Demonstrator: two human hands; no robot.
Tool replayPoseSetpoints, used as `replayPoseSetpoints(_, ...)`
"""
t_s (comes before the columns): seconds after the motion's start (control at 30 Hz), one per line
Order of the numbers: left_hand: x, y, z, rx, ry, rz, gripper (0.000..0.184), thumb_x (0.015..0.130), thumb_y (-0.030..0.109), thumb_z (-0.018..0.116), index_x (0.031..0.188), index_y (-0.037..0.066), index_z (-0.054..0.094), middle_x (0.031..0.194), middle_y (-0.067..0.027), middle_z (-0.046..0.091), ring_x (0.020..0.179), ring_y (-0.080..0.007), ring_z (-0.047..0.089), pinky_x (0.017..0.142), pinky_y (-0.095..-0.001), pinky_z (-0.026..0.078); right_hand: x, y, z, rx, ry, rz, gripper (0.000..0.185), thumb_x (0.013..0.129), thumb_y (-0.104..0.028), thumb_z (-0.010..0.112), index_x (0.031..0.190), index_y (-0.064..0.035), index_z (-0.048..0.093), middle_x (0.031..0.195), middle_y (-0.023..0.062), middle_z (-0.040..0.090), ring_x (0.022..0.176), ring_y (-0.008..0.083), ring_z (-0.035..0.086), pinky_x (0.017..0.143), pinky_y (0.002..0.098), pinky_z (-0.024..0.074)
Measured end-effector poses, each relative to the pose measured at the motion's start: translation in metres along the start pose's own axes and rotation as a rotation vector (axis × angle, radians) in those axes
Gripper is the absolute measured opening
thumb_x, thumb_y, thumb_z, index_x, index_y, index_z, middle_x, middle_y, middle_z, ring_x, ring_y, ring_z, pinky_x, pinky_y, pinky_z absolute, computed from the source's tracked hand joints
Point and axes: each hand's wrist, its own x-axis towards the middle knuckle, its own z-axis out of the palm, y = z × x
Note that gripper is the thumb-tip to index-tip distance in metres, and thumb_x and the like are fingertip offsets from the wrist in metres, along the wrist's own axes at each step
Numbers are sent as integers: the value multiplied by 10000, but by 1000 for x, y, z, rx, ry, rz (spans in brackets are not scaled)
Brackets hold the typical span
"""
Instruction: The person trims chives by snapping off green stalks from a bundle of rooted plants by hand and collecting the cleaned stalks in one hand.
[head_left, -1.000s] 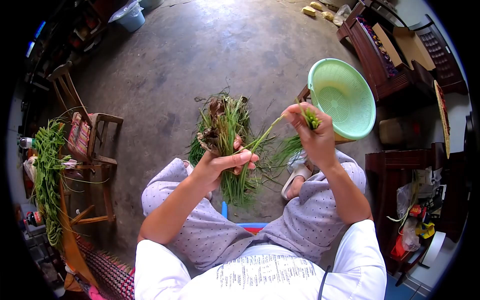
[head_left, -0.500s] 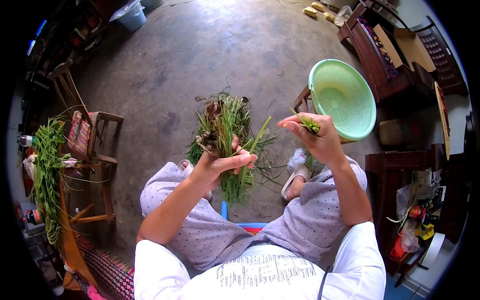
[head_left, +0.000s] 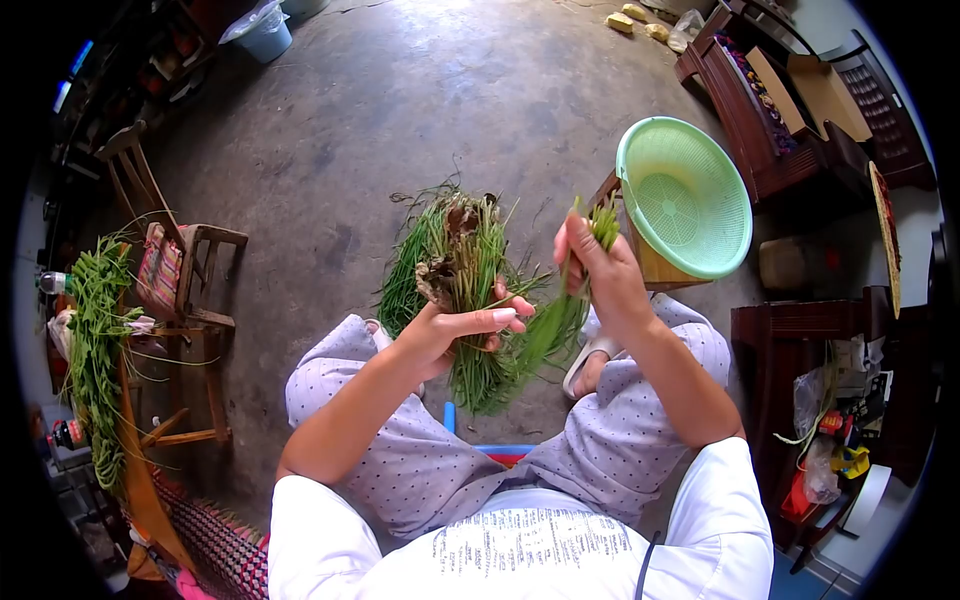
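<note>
In the head view my left hand [head_left: 450, 335] is closed round a thick bunch of long green stalks [head_left: 480, 260], with withered brown leaves along its left side. The stalks' leafy lower ends hang between my knees. My right hand [head_left: 610, 275] grips a smaller bunch of green stalks [head_left: 555, 330], their pale cut-looking ends pointing up above the fingers. Its leaves trail down-left and touch the left bunch. Behind my left hand, more thin greens [head_left: 405, 255] lie on the floor, partly hidden.
A light green plastic basket [head_left: 742, 190] rests tilted on a wooden stool [head_left: 655, 268] just beyond my right hand. At left stand a wooden chair [head_left: 210, 235] and a heap of leafy greens [head_left: 95, 340]. A dark wooden bench [head_left: 725, 110] is at far right.
My right hand has drawn slightly left and down and turned, so the stalks in it now stand upright with leaves hanging. The left bunch has shifted a little; my left hand keeps its grip.
</note>
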Motion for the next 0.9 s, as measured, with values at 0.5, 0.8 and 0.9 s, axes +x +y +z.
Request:
replayPoseSetpoints(0.5, 3, -6, -2, 71, -135, 39, 230, 837, 160, 635, 1006, 33, 544, 909, -89, 611, 737, -115, 566, 589, -255, 446, 5, -7, 9, 98, 100, 85, 202, 861, -233, 636, 964, -59, 628, 545, -104, 423, 416, -9, 285, 372, 177, 207)
replayPoseSetpoints(0.8, -4, -6, -11, 62, -102, 77, 242, 842, 165, 629, 1016, 21, 543, 848, -90, 618, 637, -116, 543, 562, -249, 423, 13, -30, -43, 196, 489, -258, 192, 854, -207, 637, 943, -40, 668, 518, -85, 414, 405, 5, 270, 369, 189, 202)
replayPoseSetpoints(0.9, -9, -5, -17, 0, -17, 121, 227, 845, 143, 612, 1022, 25, 534, 815, -83, 617, 626, -119, 543, 551, -247, 421, 11, -38, -52, 218, 567, -314, 225, 854, -219, 637, 954, -18, 662, 503, -90, 358, 405, 10, 248, 374, 202, 176)
